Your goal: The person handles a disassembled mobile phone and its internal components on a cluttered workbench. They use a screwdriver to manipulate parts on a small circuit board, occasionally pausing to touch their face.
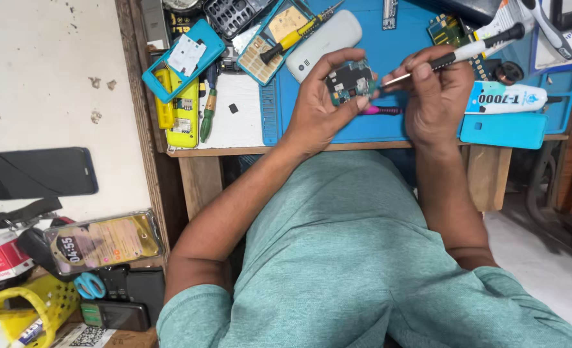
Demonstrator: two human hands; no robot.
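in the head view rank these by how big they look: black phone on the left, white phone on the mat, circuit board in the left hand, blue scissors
1. black phone
2. white phone, partly hidden by the left hand
3. circuit board
4. blue scissors; nearer the camera, so its rank against the board is unsure

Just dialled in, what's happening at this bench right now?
A person is working over a blue mat on a wooden bench. The left hand holds a small phone circuit board up off the mat. The right hand grips a white-handled screwdriver with its metal tip at the board's right edge. A white phone shell, a yellow-handled screwdriver and a glue tube lie around them.
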